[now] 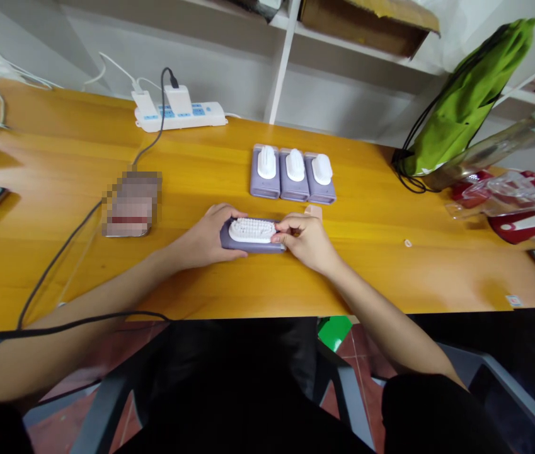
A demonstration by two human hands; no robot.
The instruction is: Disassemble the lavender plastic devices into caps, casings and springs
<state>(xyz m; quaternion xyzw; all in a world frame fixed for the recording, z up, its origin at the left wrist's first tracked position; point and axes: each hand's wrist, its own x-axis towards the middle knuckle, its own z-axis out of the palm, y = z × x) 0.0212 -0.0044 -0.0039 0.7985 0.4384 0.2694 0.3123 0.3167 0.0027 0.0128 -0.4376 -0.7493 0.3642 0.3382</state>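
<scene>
From here I see an amber wood-grain desk (390,280) carrying a white power strip (179,116), three lilac blocks (293,173) in a row, a pixelated object (132,205), and a green drawstring bag (465,107).

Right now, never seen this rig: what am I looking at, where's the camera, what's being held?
This is a single picture from a camera worn on a person's head, looking forward and down. There is no robot, just two bare hands. The left hand and right hand both hold a lilac rectangular block topped with a white bristled oval. Just beyond it stand three similar lilac blocks with white tops, on a yellow-orange wood-grain table. Farther back are a white power strip and a bright green drawstring bag.
</scene>
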